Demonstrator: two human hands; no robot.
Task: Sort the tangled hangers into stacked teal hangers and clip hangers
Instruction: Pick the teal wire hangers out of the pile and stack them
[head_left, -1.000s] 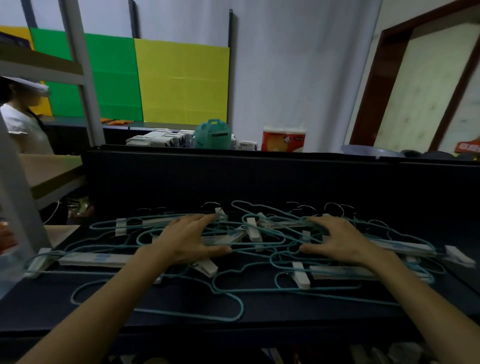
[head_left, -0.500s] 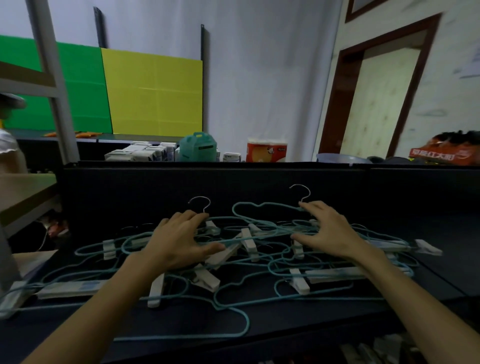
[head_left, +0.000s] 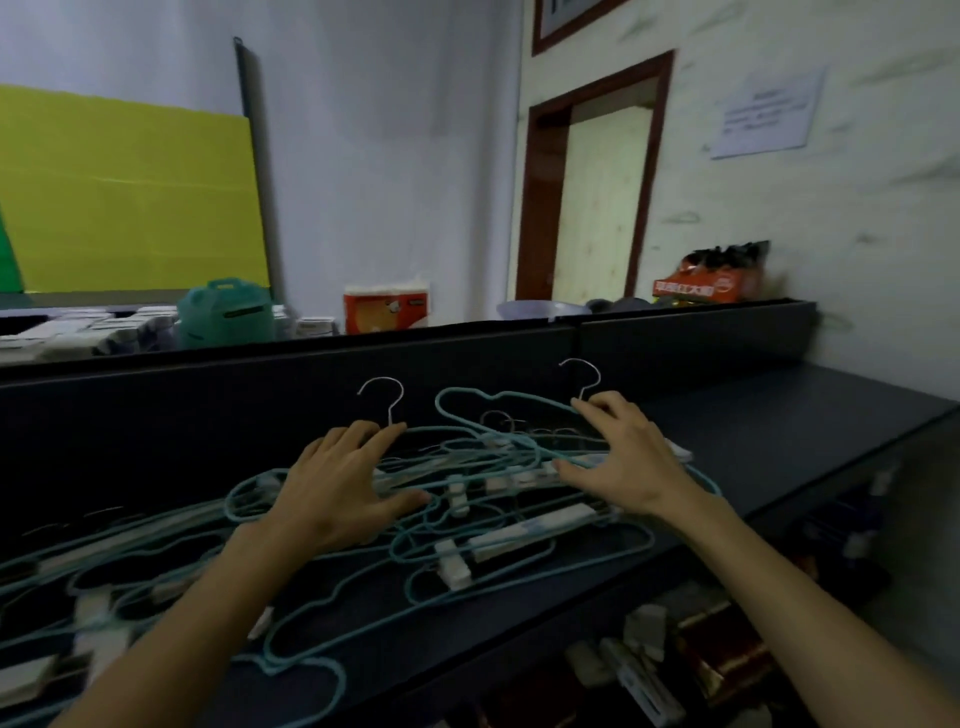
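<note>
Now both hands sit deeper in the hanger tangle (head_left: 467, 499) than a second ago, and two metal hooks stand up at 12 o'clock that lay flat before; the pile looks gathered, sorting barely begun. Left hand (head_left: 337, 488) spread, fingers nearly straight, pressing on teal wire. Right hand (head_left: 618, 462) half open, fingertips (head_left: 582, 405) touching a hook's (head_left: 584, 379) base. Tangle covers the dark bench (head_left: 779, 415) out to 8 o'clock.

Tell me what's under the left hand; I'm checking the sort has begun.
Under the left hand lie tangled teal hangers and white clip hangers, unsorted. The palm hides what it touches.
</note>
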